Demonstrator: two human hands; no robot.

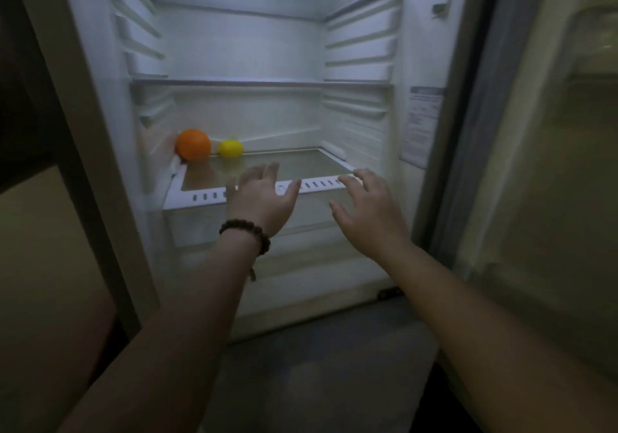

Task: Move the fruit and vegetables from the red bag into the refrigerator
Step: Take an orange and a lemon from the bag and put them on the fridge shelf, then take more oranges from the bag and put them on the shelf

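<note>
While both hands — left hand (264, 198), right hand (368, 208) — hover empty and spread, orange (193, 145) and lemon (230, 148) sit on the shelf (207, 195).

Inside the refrigerator (418, 48): 1 orange (193, 144), 1 lemon (230, 148), 2 fruits in all, both on 1 glass shelf (207, 196). Higher up, 2 more shelves. In front, 2 hands, left (259, 198) and right (371, 208); 1 bead bracelet (247, 232).

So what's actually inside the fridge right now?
An orange and a smaller yellow fruit sit side by side at the back left of the lower glass shelf. The upper shelves look bare. Below that shelf, both hands and glare hide the contents.
</note>
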